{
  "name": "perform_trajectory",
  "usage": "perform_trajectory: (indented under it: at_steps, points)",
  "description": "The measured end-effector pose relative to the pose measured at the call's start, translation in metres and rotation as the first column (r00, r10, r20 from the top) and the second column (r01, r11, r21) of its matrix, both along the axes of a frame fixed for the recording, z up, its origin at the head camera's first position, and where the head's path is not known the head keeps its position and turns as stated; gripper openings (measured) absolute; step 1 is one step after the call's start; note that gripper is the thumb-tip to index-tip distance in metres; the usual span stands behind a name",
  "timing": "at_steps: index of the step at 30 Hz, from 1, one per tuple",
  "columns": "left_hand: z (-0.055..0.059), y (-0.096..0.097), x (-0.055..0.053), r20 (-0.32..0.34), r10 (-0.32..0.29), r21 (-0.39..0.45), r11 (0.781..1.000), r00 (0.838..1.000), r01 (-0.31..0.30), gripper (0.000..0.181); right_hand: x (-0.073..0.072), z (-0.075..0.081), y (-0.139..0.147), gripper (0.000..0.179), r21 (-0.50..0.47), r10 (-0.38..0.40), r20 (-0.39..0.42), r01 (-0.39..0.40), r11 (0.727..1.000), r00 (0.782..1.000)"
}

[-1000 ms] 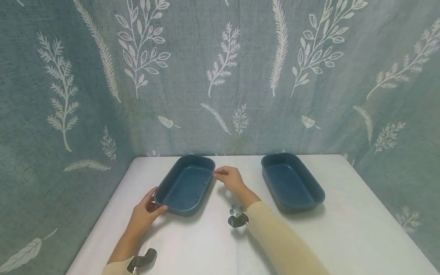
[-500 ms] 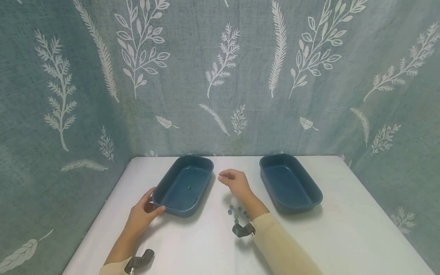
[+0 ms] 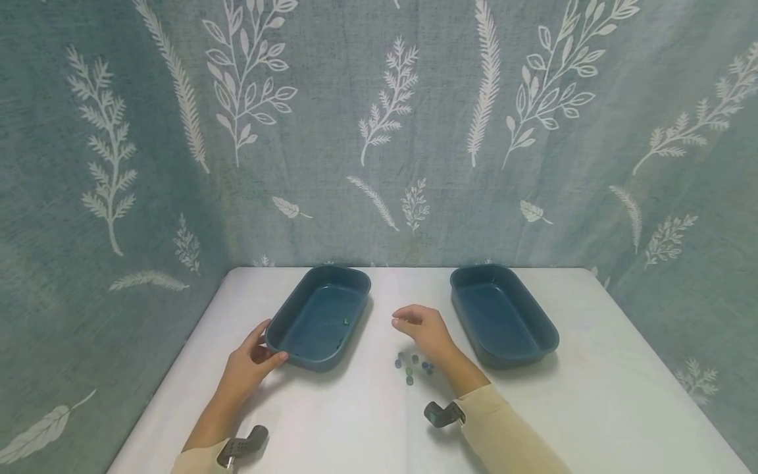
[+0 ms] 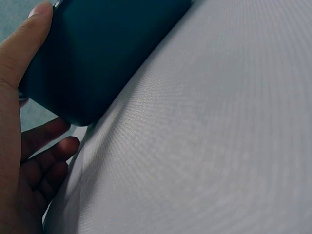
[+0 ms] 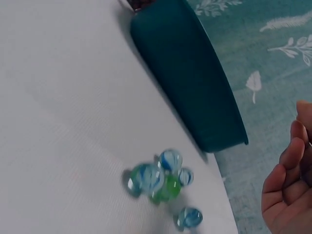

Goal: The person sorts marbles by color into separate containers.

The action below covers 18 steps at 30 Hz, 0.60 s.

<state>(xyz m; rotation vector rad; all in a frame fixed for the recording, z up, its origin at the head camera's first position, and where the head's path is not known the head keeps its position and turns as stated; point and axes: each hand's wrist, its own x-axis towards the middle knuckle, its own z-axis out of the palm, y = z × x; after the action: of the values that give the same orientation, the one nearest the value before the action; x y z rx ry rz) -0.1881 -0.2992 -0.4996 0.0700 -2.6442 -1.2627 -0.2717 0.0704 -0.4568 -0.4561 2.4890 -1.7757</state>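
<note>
Fingers (image 3: 256,334) of the left hand (image 3: 241,374): curled round the near left corner of the left tray (image 3: 320,316), thumb at the rim. Right hand (image 3: 432,336): raised right of the left tray, fingers loosely bent, tips narrowly parted.
Trays: two, dark blue; the right tray (image 3: 503,319) well apart, right of the left tray.
Glass marbles (image 5: 155,178): about eight in the head view, on the white counter (image 3: 355,421), right of the left tray; swirls of blue and green distinct only in the right wrist view.
Small items inside the left tray: at least two, one greenish, seen only in the head view.
</note>
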Motion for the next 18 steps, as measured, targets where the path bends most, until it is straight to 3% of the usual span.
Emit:
perform_trajectory:
  at_steps: [7, 13, 18]
  points:
    - [-0.001, 0.0, -0.001, 0.006, 0.013, -0.01, 1.0, 1.0, -0.013, 0.088, 0.013, -0.007, 0.015, 0.019, 0.042, -0.028, -0.002, 0.028, 0.999, 1.0]
    - [0.0, 0.001, -0.001, 0.012, 0.017, -0.009, 1.0, 1.0, -0.017, 0.088, 0.024, -0.022, 0.025, 0.017, 0.051, -0.056, 0.029, 0.054, 0.997, 0.998]
    - [0.0, 0.0, -0.002, 0.008, 0.018, -0.019, 1.0, 1.0, -0.018, 0.089, 0.029, -0.028, 0.03, 0.016, 0.075, -0.064, -0.002, 0.064, 0.995, 0.998]
